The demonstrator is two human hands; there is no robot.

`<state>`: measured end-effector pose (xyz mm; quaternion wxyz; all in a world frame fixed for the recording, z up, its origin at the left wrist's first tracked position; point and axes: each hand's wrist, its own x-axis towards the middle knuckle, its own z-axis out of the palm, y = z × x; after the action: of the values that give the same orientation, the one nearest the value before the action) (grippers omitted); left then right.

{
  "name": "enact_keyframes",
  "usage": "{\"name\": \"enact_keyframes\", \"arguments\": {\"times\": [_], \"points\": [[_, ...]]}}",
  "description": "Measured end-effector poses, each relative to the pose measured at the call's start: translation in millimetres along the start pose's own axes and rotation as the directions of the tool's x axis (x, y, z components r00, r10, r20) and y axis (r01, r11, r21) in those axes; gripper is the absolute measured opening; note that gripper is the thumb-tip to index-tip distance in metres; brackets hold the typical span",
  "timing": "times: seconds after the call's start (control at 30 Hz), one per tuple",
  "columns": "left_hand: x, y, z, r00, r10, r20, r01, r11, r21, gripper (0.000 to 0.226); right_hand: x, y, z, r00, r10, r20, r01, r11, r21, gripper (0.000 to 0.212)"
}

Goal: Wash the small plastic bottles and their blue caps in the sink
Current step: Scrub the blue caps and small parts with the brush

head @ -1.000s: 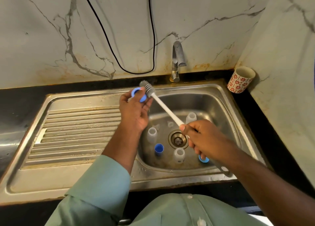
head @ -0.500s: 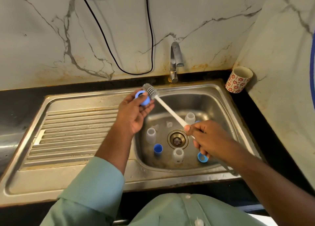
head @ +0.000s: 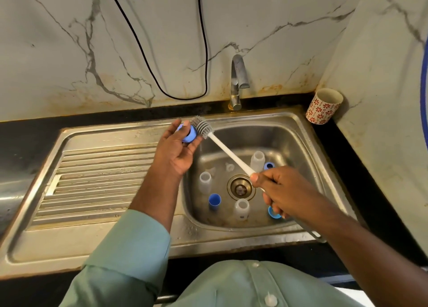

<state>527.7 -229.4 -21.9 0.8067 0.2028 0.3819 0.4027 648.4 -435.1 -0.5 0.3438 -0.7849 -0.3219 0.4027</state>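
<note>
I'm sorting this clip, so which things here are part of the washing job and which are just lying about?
Part of the job:
blue cap in the left hand
brush in the right hand
bottles and loose caps in the sink

Just lying about:
flowered cup
black cable

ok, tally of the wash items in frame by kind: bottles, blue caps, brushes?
Plastic bottles: 3, standing in the basin
Blue caps: 4, one held in the left hand, three in the basin
Bottle brush: 1, in the right hand
Total: 8
</note>
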Motion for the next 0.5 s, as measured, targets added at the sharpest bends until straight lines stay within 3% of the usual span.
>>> {"name": "enact_keyframes", "arguments": {"times": [0.1,0.2,0.3,0.4,0.5], "points": [[-8,-19,7,0.997,-0.071,0.039,0.067,0.992,0.111,0.032,8,-4,4,0.999,-0.007,-0.052,0.007,1.0,0.006,0.038],[-4,-16,6,0.999,0.001,-0.036,0.007,0.974,0.227,0.026,7,-3,0,0.999,-0.012,-0.053,0.012,1.0,-0.002,0.036],[1,-9,3,1.0,0.013,-0.025,-0.01,0.994,0.104,0.042,2,1,-2,1.0,0.008,-0.011,-0.008,1.0,-0.009,0.034],[-4,-19,10,1.0,-0.029,0.002,0.028,0.992,0.125,0.037,9,-2,2,0.996,-0.019,-0.082,0.017,1.0,-0.015,0.037],[4,-8,10,0.998,0.032,-0.063,-0.035,0.998,-0.046,0.046,5,2,1,0.998,-0.029,-0.054,0.027,0.999,-0.037,0.036]]}}
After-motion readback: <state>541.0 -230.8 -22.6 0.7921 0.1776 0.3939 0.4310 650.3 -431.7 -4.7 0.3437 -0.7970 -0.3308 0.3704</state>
